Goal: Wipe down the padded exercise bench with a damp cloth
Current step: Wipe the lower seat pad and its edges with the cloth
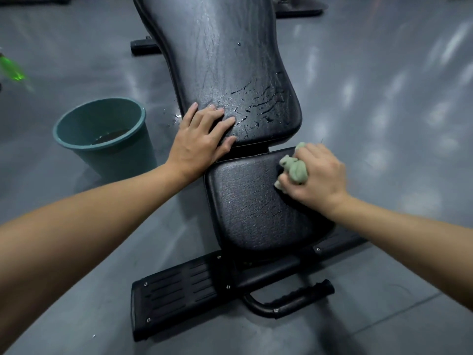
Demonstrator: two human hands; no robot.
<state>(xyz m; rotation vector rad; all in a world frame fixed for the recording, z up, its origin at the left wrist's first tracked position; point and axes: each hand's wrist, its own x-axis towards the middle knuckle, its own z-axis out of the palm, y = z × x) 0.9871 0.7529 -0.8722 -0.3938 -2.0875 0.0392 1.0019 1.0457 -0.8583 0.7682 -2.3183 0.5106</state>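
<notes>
Bench (256,206), black padded, runs from top centre to lower centre of frame on a grey floor (384,98). Back pad (222,60) shows wet streaks and droplets near its lower end; seat pad (250,201) looks mostly dry. Left hand (199,139) lies flat, fingers spread and holding nothing, on the lower left corner of the back pad. Right hand (317,175), grip closed around a bunched pale green cloth (294,170), presses it onto the upper right edge of the seat pad. Teal bucket (102,131) with dark water stands on the floor, left of centre, beside the bench. Blurred green object (15,70) at far left edge; cannot identify.
</notes>
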